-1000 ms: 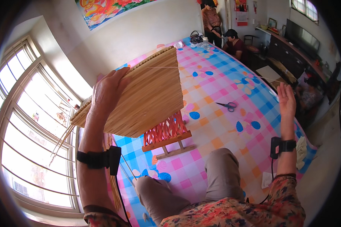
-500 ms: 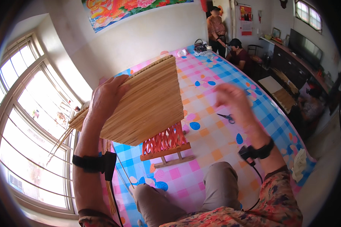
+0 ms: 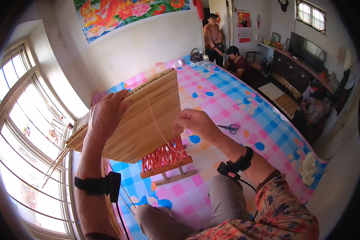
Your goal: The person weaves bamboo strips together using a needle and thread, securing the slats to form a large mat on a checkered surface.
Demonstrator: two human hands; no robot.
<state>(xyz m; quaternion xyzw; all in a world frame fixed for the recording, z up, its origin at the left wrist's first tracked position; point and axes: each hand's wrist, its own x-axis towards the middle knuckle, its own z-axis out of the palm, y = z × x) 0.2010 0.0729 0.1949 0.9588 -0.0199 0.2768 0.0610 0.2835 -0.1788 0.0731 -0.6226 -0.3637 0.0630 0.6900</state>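
Observation:
My left hand (image 3: 106,114) grips the top edge of a stiff, tilted panel of pale straw-like strips (image 3: 142,120), which has loose strands trailing at its lower left. A thin cord (image 3: 156,124) crosses the panel's face and loops below it. My right hand (image 3: 190,120) pinches this cord beside the panel's right side, fingers curled. Under the panel stands a wooden frame (image 3: 166,169) laced with red strips (image 3: 162,153). Blue-handled scissors (image 3: 233,129) lie on the checked covering (image 3: 212,156) to the right of my right hand.
A barred window (image 3: 32,136) is on the left. My knees (image 3: 224,192) are below. A cloth (image 3: 308,168) lies at the right edge; a bag (image 3: 196,56) and jar (image 3: 206,60) stand at the back. Co-workers are standing (image 3: 213,38), crouching (image 3: 238,66) and seated (image 3: 314,108) beyond the covering.
My right hand has come from far out at the right, fingers raised, leftward and down to the panel, closing in. The cord now hangs slack in a loop. The panel appears slightly lower in view.

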